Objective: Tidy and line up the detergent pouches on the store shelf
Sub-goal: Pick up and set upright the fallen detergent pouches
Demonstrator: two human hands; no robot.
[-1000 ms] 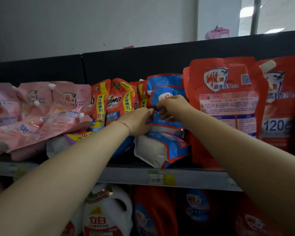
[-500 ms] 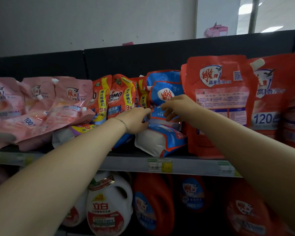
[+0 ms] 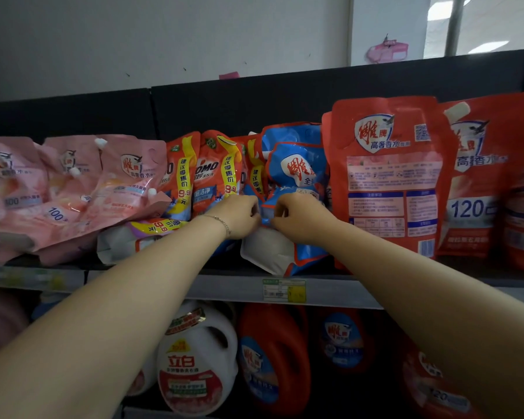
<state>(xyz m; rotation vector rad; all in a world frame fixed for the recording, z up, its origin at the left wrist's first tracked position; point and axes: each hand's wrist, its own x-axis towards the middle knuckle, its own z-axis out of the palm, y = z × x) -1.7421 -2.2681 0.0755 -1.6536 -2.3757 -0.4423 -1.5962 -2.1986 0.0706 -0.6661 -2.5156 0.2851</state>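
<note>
A glossy, crinkled blue pouch [image 3: 297, 173] is pinched by both curled hands, left hand [image 3: 239, 216] and right hand [image 3: 300, 217], fingers closed on its plastic. It is wedged upright on the shelf [image 3: 230, 287] between orange pouches [image 3: 215, 173] and a tall flat red pouch [image 3: 390, 176].

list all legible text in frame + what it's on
"OMO", "9.9": orange pouch
"高奢香水": big red pouch
"120": red pouch at right
"100": pink pouch
"立白": white jug
Shelf price tag and fine print: unreadable.
</note>
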